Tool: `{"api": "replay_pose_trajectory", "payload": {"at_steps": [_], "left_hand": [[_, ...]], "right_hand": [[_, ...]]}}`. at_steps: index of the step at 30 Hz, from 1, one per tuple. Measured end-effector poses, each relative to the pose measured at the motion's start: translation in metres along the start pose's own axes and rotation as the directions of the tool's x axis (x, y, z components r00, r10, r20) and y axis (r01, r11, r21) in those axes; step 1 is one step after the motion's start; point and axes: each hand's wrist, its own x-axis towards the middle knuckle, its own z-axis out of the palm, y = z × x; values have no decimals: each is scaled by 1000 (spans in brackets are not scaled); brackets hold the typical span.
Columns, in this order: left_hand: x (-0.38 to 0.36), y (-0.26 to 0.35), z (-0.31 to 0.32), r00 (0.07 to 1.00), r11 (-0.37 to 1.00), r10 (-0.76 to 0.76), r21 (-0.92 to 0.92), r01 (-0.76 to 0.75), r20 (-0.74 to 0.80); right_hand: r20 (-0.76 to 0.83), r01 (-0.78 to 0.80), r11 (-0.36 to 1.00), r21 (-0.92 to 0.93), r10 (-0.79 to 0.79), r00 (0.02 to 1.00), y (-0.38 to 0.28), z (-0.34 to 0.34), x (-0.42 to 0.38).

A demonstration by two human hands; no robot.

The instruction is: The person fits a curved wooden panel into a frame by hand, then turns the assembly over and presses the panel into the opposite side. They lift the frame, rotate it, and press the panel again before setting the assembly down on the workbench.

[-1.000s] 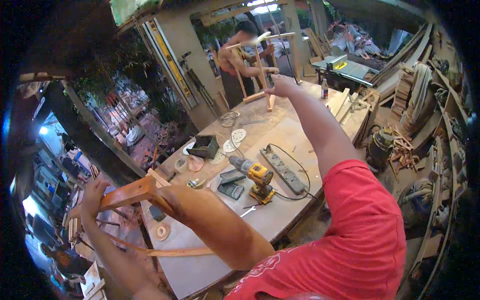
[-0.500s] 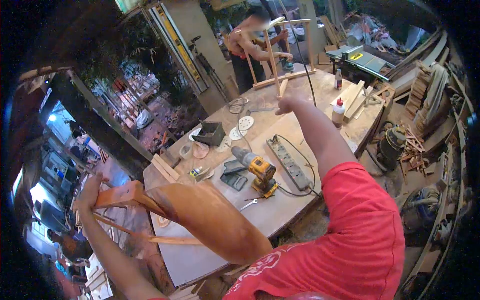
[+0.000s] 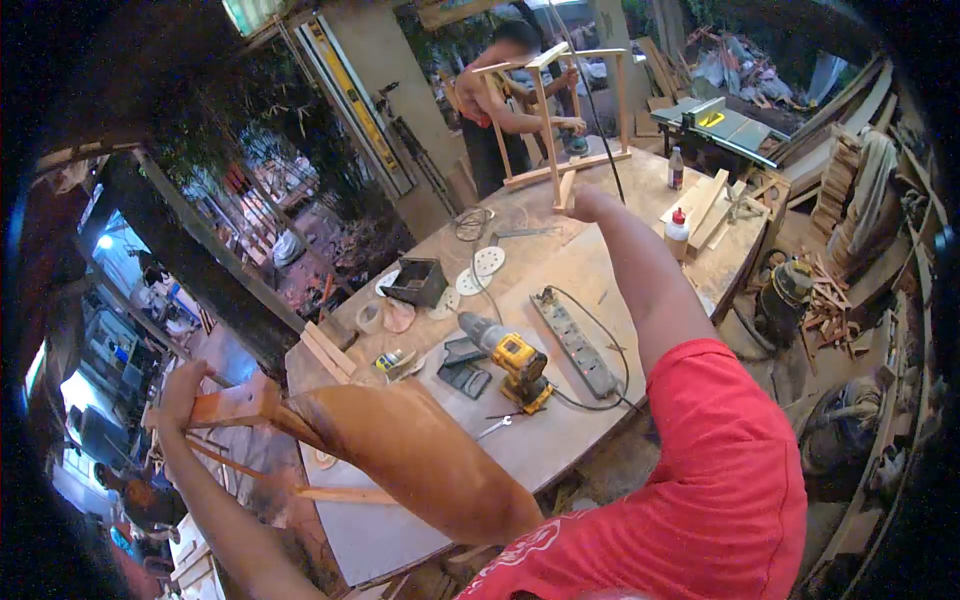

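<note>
At the lower left, my left hand is closed around the end of a wooden chair frame. A wide, curved brown panel joins this frame and slants across the table's near edge to my red shirt. My right hand reaches far over the table, bent at the wrist, and overlaps the near foot of a pale wooden frame. Its fingers are mostly hidden. Between my arms lie a yellow cordless drill, a power strip and a wrench.
Across the table, another person holds a green sander by the pale frame. A black box, sanding discs and a red-capped glue bottle stand or lie about. A table saw is behind.
My left hand and the chair frame have shifted slightly down and right in view. My right hand appears slightly further right. The other person's hand with the sander has moved a little.
</note>
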Motion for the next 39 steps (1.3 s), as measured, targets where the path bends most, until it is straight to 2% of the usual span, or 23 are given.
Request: {"api": "replay_pose_trajectory", "payload": {"at_steps": [3,6,7,10,13,14,15,17,18,19,20,21,23,24,25,27,28,30,32,35,37,38,39], "left_hand": [[3,10,-2,996,994,-79,-67,82,47],[6,16,0,994,995,-96,-19,98,59],[1,24,-1,996,997,-75,39,74,43],[1,13,3,1000,994,20,107,-17,-21],[2,10,2,994,986,98,137,-91,-51],[2,14,1,995,984,98,153,-93,-30],[6,10,2,995,984,95,155,-88,-37],[11,8,4,996,992,85,95,-86,9],[6,12,5,990,980,144,140,-142,-9],[5,23,8,998,995,32,92,-28,-48],[1,33,9,993,996,-80,37,83,-86],[9,19,8,1000,991,14,134,-11,-19],[16,13,11,989,947,129,287,-145,75],[19,15,11,987,926,126,345,-153,98],[27,5,6,961,896,196,363,-255,193],[23,29,7,987,881,1,467,-77,160],[20,39,5,991,882,-19,469,-47,135],[20,52,3,991,966,-86,253,57,103],[30,41,6,991,968,-103,239,80,87],[30,44,14,997,976,-76,203,79,-21],[30,38,10,994,989,-108,100,109,-18],[29,26,8,994,990,-105,97,107,-18],[29,11,4,995,989,-99,104,101,-20]], "right_hand": [[-34,9,992,124,-5,999,29,34,50],[-12,-55,994,97,56,998,12,-15,16],[-3,-50,994,94,51,999,9,-13,15],[-190,-70,988,137,96,977,0,-33,16],[-93,-63,983,171,80,992,-1,-44,39],[-204,-40,979,199,82,976,-4,-44,46],[-209,-33,979,199,75,975,-1,-46,51],[-327,14,996,87,15,945,-27,-81,27],[-473,45,997,-65,-71,878,-10,-54,70],[-380,102,988,112,-52,924,-13,-59,79],[-189,80,988,134,-54,980,-41,-100,32],[-177,210,968,139,-184,967,-53,-103,40],[-144,456,874,170,-435,889,-76,-109,57],[-300,553,810,194,-488,820,-75,-80,112],[-329,530,714,457,-418,847,-124,-113,68],[-367,617,523,588,-507,780,-194,-154,21],[-375,652,424,628,-569,732,-227,-175,-10],[-386,693,224,685,-696,606,-286,-212,-81],[-366,741,81,666,-830,420,-326,-233,-124],[-319,748,82,659,-870,376,-375,-249,-166],[-210,892,223,392,-923,323,-400,-250,-176],[-80,898,292,329,-939,334,-411,-248,-177],[-81,899,293,326,-939,335,-419,-247,-182]]}}
